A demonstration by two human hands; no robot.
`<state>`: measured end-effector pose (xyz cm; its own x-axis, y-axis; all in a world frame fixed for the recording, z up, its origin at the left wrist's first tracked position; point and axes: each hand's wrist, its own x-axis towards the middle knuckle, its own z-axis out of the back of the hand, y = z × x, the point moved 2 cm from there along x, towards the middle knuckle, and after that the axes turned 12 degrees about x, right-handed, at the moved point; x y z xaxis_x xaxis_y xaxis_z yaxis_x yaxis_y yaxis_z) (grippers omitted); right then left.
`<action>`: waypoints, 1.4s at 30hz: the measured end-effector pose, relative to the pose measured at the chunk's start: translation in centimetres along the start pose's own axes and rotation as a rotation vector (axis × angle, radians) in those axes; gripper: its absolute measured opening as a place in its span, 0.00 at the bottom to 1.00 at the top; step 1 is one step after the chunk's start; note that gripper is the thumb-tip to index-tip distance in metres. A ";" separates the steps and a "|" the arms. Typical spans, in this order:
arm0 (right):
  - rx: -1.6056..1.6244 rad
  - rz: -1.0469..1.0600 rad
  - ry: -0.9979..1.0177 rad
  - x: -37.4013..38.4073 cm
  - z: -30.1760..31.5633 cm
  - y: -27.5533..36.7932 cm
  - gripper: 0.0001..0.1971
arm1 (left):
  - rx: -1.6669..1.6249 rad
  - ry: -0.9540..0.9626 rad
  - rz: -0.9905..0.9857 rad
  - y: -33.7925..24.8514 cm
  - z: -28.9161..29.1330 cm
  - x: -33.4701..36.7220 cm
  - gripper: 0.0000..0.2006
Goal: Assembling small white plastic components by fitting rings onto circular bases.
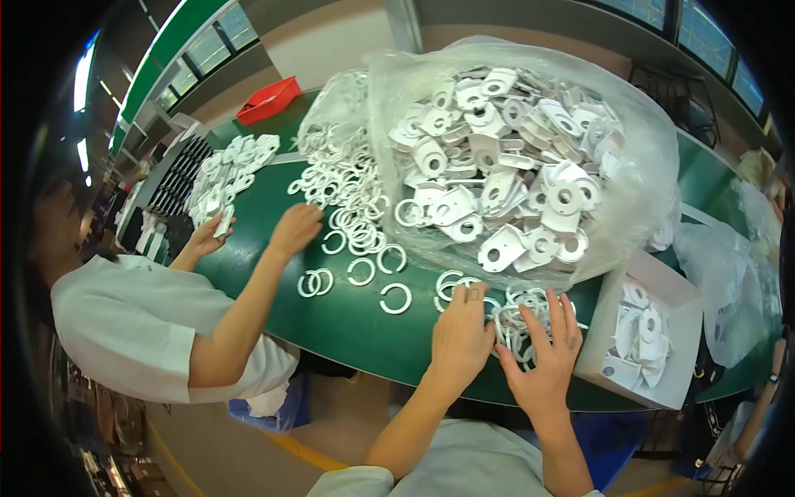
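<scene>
My left hand (462,330) is bent, fingers together, at the left side of a small heap of white plastic rings (520,349) near the table's front edge. Whatever lies between its fingertips is hidden. My right hand (545,364) reaches over the same heap, fingers spread, thumb and fingertips among the rings. Just left of my left hand lie a few loose open rings, one of them a C-shaped ring (395,298). Beyond both hands a large clear plastic bag (638,211) lies opened, full of white flat parts (501,186) with round holes.
A cardboard box (602,335) with more white parts stands right of my right hand. A larger ring pile (352,186) spreads left of the bag. On the left a co-worker (141,319) handles a white part beside stacked ones. A red tray (267,101) sits behind on the green table (348,327).
</scene>
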<state>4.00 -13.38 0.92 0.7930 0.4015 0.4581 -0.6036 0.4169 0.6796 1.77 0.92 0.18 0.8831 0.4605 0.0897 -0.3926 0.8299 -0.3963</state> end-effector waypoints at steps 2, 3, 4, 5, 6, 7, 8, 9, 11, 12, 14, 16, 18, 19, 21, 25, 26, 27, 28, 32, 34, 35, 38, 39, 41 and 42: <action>-0.092 0.018 0.080 0.2 -0.6 -0.5 0.26 | -0.299 0.055 -0.167 0.6 0.2 -0.3 0.27; -0.096 0.017 0.063 0.5 -0.7 -0.7 0.24 | -0.465 0.160 -0.153 0.8 0.6 -0.3 0.25; -0.090 0.009 0.062 0.7 -0.7 -1.0 0.23 | -0.475 0.100 -0.175 1.3 1.3 -0.4 0.25; -0.085 0.000 0.060 0.9 -0.8 -1.1 0.22 | -0.484 0.041 -0.198 2.0 1.8 -0.6 0.25; -0.085 -0.005 0.057 0.8 -0.7 -1.2 0.22 | -0.331 -0.163 -0.251 3.8 1.6 -0.7 0.24; -0.068 -0.012 0.065 0.8 -0.8 -1.2 0.22 | -0.153 -0.285 -0.164 5.6 2.6 -1.0 0.24; -0.053 -0.021 0.070 0.9 -0.9 -1.3 0.22 | -0.036 -0.370 -0.116 7.7 3.5 -0.6 0.23; -0.051 -0.019 0.075 0.9 -1.0 -1.1 0.22 | 0.079 -0.453 -0.062 9.5 4.0 -0.3 0.22; -0.009 0.000 0.080 0.8 -1.3 -0.9 0.21 | 0.183 -0.393 -0.072 11.4 2.9 1.2 0.23; -0.011 0.002 0.080 0.9 -1.3 -0.9 0.21 | 0.281 -0.332 -0.099 11.6 2.5 2.0 0.25; -0.026 -0.005 0.097 1.0 -1.2 -1.0 0.22 | 0.291 -0.242 -0.114 10.8 1.5 1.3 0.27; -0.023 -0.003 0.090 1.0 -1.3 -1.3 0.22 | 0.291 -0.131 -0.148 9.3 0.0 0.0 0.29; -0.002 0.026 0.095 1.0 -1.3 -1.4 0.22 | 0.276 -0.125 -0.178 7.4 -0.8 -1.2 0.30; -0.019 0.016 0.091 1.0 -1.3 -1.7 0.22 | 0.271 -0.125 -0.194 6.5 -1.1 -1.6 0.30; 0.042 0.052 0.093 1.0 -1.3 -2.1 0.22 | 0.224 -0.089 -0.214 4.5 -1.5 -1.7 0.30; 0.064 -0.003 0.053 0.8 -0.4 -2.9 0.21 | 0.191 -0.035 -0.301 1.5 -2.4 -1.8 0.29; 0.097 -0.023 0.031 0.8 -0.3 -3.3 0.19 | 0.220 -0.040 -0.311 1.3 -2.7 -1.7 0.28; 0.093 -0.028 0.030 0.8 -0.3 -3.3 0.19 | 0.255 -0.045 -0.317 1.2 -2.7 -1.8 0.28; 0.054 -0.007 -0.014 1.0 -0.3 -3.1 0.19 | 0.199 -0.053 -0.319 1.3 -2.5 -1.9 0.27; 0.033 0.004 -0.046 1.1 0.0 -3.2 0.18 | -0.162 -0.138 -0.314 3.3 -0.6 -2.6 0.25; 0.009 0.036 -0.067 1.2 1.1 -2.7 0.19 | -0.108 -0.234 -0.202 6.6 0.5 -2.7 0.25; 0.012 0.089 -0.088 0.9 1.1 -2.9 0.22 | -0.084 -0.320 -0.107 8.9 1.1 -2.7 0.24; 0.015 0.248 0.144 0.0 0.6 -0.7 0.25 | 0.224 -0.455 0.142 15.8 3.0 -1.7 0.22; 0.011 0.296 0.264 -0.2 -0.3 0.7 0.26 | 0.329 -0.447 0.211 17.4 3.5 -1.4 0.22; 0.012 0.280 0.391 0.3 -1.5 2.1 0.25 | 0.358 -0.351 0.249 18.2 3.9 -1.6 0.23; -0.032 0.290 0.444 0.5 -2.2 1.6 0.25 | 0.327 -0.289 0.165 17.5 3.4 -1.7 0.23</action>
<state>3.26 -10.71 0.95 0.4868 0.8074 0.3332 -0.8005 0.2597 0.5402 -7.53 15.75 -3.78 0.7123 0.6252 0.3188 -0.6233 0.7724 -0.1221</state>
